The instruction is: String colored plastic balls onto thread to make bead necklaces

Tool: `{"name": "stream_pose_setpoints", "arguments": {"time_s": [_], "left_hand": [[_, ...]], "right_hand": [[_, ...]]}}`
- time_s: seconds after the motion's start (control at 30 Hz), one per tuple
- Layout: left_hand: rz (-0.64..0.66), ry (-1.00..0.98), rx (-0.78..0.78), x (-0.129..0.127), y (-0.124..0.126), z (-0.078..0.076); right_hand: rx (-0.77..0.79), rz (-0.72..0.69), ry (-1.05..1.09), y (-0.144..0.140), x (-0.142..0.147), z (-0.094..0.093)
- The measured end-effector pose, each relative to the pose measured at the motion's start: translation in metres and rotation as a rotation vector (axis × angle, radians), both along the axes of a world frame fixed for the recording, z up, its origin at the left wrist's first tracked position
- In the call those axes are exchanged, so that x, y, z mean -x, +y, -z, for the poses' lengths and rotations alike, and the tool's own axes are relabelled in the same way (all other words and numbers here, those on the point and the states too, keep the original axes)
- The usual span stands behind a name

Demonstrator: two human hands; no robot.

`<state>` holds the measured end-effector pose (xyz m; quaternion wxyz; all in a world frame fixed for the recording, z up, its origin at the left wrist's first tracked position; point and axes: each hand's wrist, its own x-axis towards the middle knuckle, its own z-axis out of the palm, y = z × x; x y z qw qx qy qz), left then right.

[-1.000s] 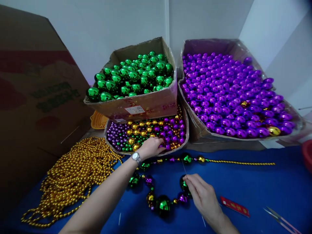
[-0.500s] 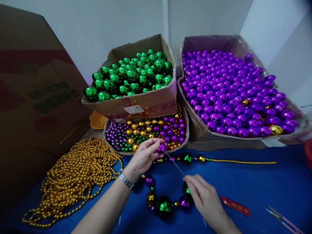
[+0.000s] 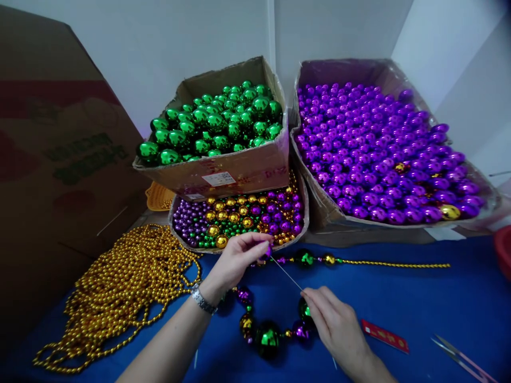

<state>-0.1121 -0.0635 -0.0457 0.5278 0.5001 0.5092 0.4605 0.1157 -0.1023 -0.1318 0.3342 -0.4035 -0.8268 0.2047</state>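
Between the thumb and fingers of my left hand [image 3: 238, 261] is a shiny purple bead [image 3: 268, 251], partly covered by the fingertips. My right hand [image 3: 337, 325] pinches a long thin needle [image 3: 286, 273], whose far tip meets the bead; whether it has entered the hole I cannot tell. Below and between my hands, a beaded strand [image 3: 288, 334] of purple, green and gold beads curves on the blue cloth [image 3: 383, 295]. One large green bead [image 3: 268, 338] sits at its lowest bend. Part of the strand is hidden behind my right hand.
Cardboard boxes hold green beads [image 3: 215, 122], purple beads [image 3: 371, 154] and mixed small beads [image 3: 233, 217]. Gold bead strings [image 3: 128, 282] pile up at left. Another strand [image 3: 395, 264] lies behind my hands. A red packet [image 3: 385, 336] and metal snips [image 3: 459, 356] lie at right.
My left hand has turned slightly and shifted a little to the right, covering more of the purple bead. My right hand stays almost still with the needle.
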Motion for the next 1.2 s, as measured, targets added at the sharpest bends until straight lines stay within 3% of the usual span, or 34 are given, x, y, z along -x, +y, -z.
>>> {"name": "stream_pose_setpoints", "arguments": {"time_s": [0.1, 0.33, 0.47, 0.57, 0.67, 0.77, 0.93, 1.1, 1.17, 1.2], "left_hand": [[0.049, 0.158, -0.061, -0.007, -0.007, -0.004], [0.034, 0.027, 0.023, -0.028, -0.017, 0.009], [0.113, 0.106, -0.031, -0.026, -0.021, 0.007], [0.104, 0.45, -0.211, -0.003, -0.01, -0.001], [-0.083, 1.204, -0.328, 0.034, 0.018, -0.002], [-0.106, 1.394, -0.266, 0.067, 0.046, 0.006], [-0.087, 1.399, -0.217, 0.08, 0.063, 0.02], [-0.045, 1.23, -0.223, 0.06, 0.046, 0.011], [-0.035, 1.034, -0.213, 0.046, 0.036, 0.008], [-0.035, 0.84, -0.182, 0.039, 0.03, 0.008]], "right_hand": [[-0.071, 0.025, -0.017, 0.0, 0.002, 0.003], [0.04, -0.018, 0.089, -0.001, 0.006, 0.002], [0.031, -0.015, 0.088, 0.001, 0.008, 0.004], [0.057, -0.017, 0.111, 0.003, 0.007, 0.004], [0.085, -0.023, 0.122, 0.003, 0.004, 0.002], [0.093, -0.035, 0.13, 0.002, 0.004, 0.001], [0.098, -0.028, 0.133, 0.0, 0.007, 0.001], [0.123, -0.032, 0.138, -0.002, 0.008, 0.0], [0.123, -0.033, 0.129, -0.003, 0.009, 0.0], [0.119, -0.029, 0.123, -0.003, 0.009, 0.0]]}}
